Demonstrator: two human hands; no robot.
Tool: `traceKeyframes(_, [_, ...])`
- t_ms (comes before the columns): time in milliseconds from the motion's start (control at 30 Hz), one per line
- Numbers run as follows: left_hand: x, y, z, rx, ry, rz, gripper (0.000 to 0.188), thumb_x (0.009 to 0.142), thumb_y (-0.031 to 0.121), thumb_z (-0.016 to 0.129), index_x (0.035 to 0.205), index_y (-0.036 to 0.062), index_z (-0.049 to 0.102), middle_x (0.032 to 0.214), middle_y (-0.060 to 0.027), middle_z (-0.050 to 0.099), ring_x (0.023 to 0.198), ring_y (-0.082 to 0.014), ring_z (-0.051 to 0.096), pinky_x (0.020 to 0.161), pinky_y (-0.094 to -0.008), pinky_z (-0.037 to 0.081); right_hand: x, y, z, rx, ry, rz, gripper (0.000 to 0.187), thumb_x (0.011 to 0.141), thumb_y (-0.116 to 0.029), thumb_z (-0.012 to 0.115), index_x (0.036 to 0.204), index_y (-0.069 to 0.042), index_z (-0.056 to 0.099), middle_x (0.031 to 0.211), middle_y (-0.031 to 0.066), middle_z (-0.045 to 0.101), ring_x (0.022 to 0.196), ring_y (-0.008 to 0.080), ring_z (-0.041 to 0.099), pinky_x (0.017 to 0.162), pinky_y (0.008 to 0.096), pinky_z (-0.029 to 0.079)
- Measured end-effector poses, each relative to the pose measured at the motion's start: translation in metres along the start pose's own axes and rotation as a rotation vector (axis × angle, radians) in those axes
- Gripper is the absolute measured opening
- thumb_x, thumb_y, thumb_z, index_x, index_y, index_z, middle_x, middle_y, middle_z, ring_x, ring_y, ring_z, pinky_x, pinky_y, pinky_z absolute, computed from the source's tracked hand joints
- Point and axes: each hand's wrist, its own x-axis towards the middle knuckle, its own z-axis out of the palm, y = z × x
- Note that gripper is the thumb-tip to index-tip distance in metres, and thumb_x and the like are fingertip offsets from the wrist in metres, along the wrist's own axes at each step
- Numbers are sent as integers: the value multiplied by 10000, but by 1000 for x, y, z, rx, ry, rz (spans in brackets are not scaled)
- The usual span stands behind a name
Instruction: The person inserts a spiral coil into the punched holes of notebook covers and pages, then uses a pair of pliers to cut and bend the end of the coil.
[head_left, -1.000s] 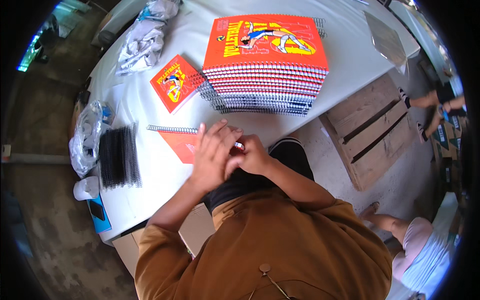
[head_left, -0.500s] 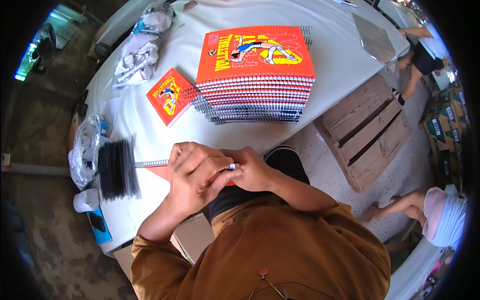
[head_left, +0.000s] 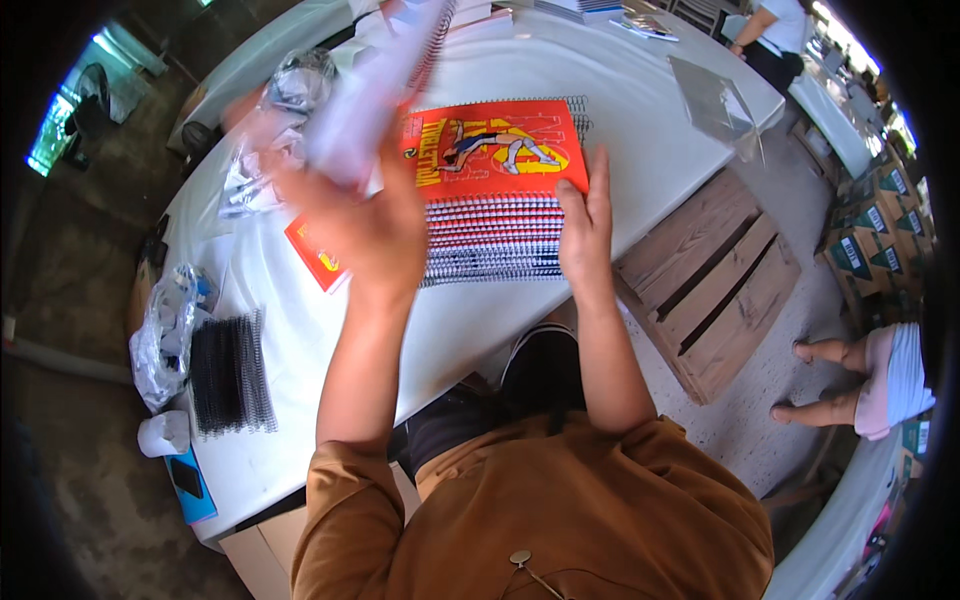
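A tall stack of spiral-bound notebooks (head_left: 495,235) with red covers stands on the white-covered table. Over its left side my left hand (head_left: 365,235) holds up a spiral notebook (head_left: 375,110), tilted on edge with its pale side and coil showing; hand and notebook are smeared by motion. My right hand (head_left: 590,220) rests against the stack's right side, thumb at the near corner and fingers stretched along the edge. Partly behind my left hand lies a small red booklet (head_left: 318,255). A bundle of black wire coils (head_left: 230,375) sits at the table's left.
Crumpled clear plastic bags (head_left: 165,340) line the left edge, near a white roll (head_left: 163,434) and a phone (head_left: 186,477) on a blue item. A clear sheet (head_left: 712,105) lies far right. Beside the table is a wooden pallet (head_left: 705,280); other people stand or sit at right.
Both hands have moved away from my lap to the stack. The notebook held low with a coil partly threaded is now raised in my left hand; my right hand has gone to the stack's side.
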Motion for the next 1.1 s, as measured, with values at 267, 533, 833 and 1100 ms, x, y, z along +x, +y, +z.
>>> traceKeyframes(267, [-27,-13,22,6,-397,-166,452,862,343,578,1099,-43,575,1054,-254,597,986,-372,572,865,-432,428,0,-11,11,304,195,-77,666,914,-265,377,1419,27,53,1470,212,164,1333,255,251,1073,322,215])
traceKeyframes(533, [-52,-73,4,204,-39,-617,266,827,247,677,774,-6,619,609,-44,589,525,-76,463,493,-246,369,5,9,14,-47,251,-202,423,954,-243,434,1258,50,449,1194,216,555,1111,254,543,919,326,413])
traceKeyframes(833, [-107,-192,-100,605,-966,-430,403,846,162,559,1219,16,508,1173,-177,573,1071,-305,564,914,-365,445,-38,3,-4,25,336,-643,409,919,-135,445,1254,98,421,1339,224,415,1250,326,396,1058,408,255])
traceKeyframes(1100, [-151,-133,-152,753,-1217,-241,357,780,77,522,1134,98,562,745,-137,645,549,-274,626,500,-410,505,-113,6,48,-187,-606,-421,541,756,-49,597,1279,-17,464,1264,128,525,1261,354,382,1031,425,300])
